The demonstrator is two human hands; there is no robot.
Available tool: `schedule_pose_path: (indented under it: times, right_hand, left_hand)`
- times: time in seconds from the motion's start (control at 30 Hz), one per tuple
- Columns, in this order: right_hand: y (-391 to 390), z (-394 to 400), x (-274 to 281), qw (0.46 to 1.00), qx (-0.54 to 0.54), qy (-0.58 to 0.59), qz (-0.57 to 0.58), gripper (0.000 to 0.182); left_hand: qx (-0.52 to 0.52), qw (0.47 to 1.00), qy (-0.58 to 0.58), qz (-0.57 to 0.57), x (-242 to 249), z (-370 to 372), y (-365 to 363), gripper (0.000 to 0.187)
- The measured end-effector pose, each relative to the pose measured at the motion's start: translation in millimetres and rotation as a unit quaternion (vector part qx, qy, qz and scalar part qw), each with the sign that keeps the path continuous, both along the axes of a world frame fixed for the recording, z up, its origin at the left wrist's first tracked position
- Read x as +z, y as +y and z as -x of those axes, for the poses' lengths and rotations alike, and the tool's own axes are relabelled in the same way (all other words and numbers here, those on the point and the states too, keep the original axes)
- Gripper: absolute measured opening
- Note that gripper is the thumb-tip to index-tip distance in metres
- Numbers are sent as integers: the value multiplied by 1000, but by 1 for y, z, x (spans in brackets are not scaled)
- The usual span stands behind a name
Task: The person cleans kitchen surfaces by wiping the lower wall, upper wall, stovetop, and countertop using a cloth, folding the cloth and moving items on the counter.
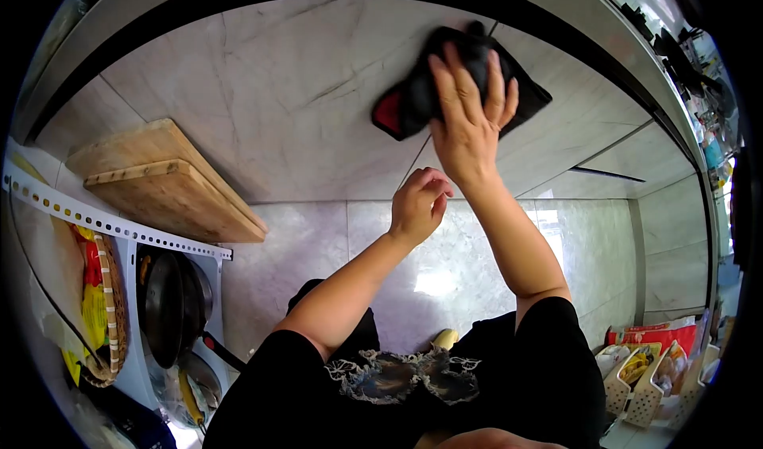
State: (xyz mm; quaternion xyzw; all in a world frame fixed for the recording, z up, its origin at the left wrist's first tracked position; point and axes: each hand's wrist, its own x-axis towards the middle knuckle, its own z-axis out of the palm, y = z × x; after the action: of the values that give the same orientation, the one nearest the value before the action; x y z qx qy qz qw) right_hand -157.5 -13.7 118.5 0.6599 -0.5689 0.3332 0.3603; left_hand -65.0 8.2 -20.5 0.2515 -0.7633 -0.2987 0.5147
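Observation:
My right hand (pixel 469 119) holds a black cloth (pixel 526 99) against the pale marble-look panel (pixel 302 91) in front of me. Its fingers are spread over the bunched fabric, and a red patch shows at the cloth's left corner. Below and to the left, my left hand (pixel 421 204) hangs in the air near the panel's lower edge. The fingers of that hand are loosely bent and apart, with nothing visible in them.
Two wooden boards (pixel 171 187) lean on the panel at left. Beside them, a rack holds dark pans (pixel 171 306) and a woven basket (pixel 111 306). White perforated baskets (pixel 648 385) with packets stand at lower right. Glossy tiles (pixel 318 250) cover the floor.

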Motion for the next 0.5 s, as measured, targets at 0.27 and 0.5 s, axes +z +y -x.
schedule_pose_path:
  times: [0.27,0.5]
  right_hand:
    - [-9,-33,17,1000,-3,-15,23,69]
    - [11,43,-8,998,-49,-23,36,80]
  left_hand:
    - [35,999,18,17,1,0,-5,16]
    - [-2,1000,8,12,-1,-4,-8,12]
